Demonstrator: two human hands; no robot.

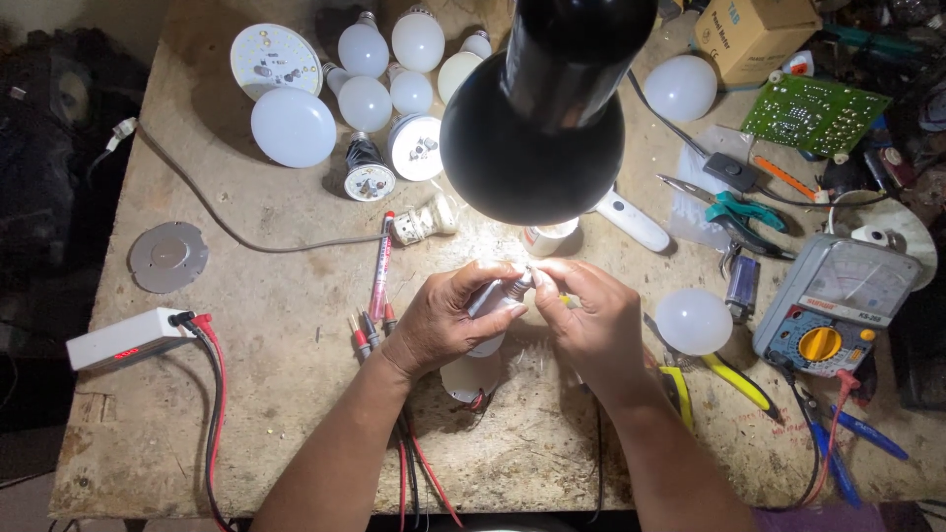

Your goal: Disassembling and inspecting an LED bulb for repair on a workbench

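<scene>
Basically left hand (448,320) and right hand (591,320) both pinch bulb base (498,296); light, fragile — grip its body.

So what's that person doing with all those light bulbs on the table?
A person sits at a worn wooden workbench under a black desk lamp. The left hand holds a small white bulb body, while the right hand pinches its metal end. More white round bulbs lie at the back, and a grey dial meter with a yellow knob sits to the right.
</scene>
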